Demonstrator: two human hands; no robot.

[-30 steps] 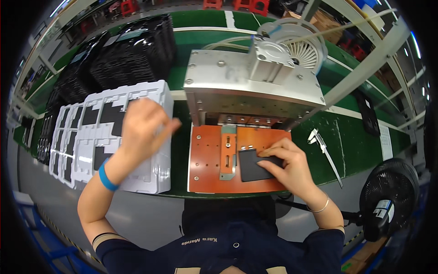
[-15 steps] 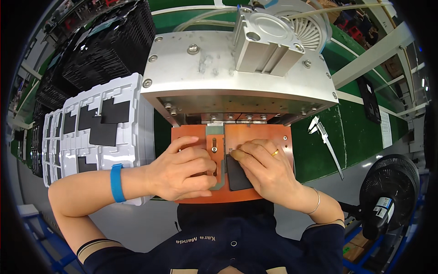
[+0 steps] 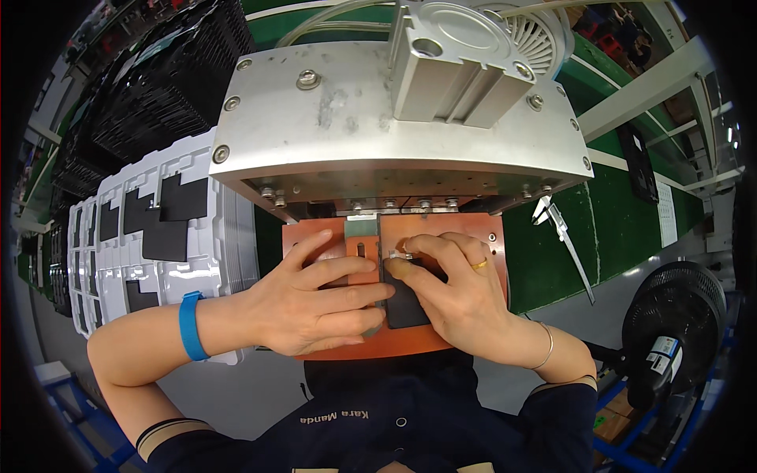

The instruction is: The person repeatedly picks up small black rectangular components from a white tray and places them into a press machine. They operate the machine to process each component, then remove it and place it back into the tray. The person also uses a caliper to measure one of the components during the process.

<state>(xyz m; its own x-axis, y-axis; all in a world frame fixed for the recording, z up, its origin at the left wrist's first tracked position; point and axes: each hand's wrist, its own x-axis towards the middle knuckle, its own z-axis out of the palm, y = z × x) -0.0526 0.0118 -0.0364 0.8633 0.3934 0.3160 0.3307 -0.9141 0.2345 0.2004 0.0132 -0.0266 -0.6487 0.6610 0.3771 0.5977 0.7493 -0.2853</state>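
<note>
A thin black rectangular piece [image 3: 406, 307] lies on the orange plate [image 3: 410, 344] below the press. My right hand [image 3: 461, 288] is closed in a pinch at the piece's far end, where a small silvery tab [image 3: 400, 255] shows between thumb and index finger. Flat over the plate's left half, my left hand [image 3: 319, 307] has its fingers apart, the tips reaching the black piece's left edge. Between the hands runs an orange slotted block [image 3: 363, 252] with a greenish strip [image 3: 362, 227] behind it. My left palm hides part of the plate.
A metal press housing [image 3: 394, 142] with a cylinder [image 3: 457, 71] on top overhangs the plate. White trays [image 3: 158, 276] with black pieces stand left, before stacked black trays [image 3: 181, 87]. Calipers [image 3: 564, 236] rest on the green bench at right, a black fan [image 3: 670, 331] nearer.
My left hand has shifted right, its fingertips now at the black piece's edge. My right thumb and index have moved slightly left, and the silvery tab shows more plainly. The view has shifted a little.
</note>
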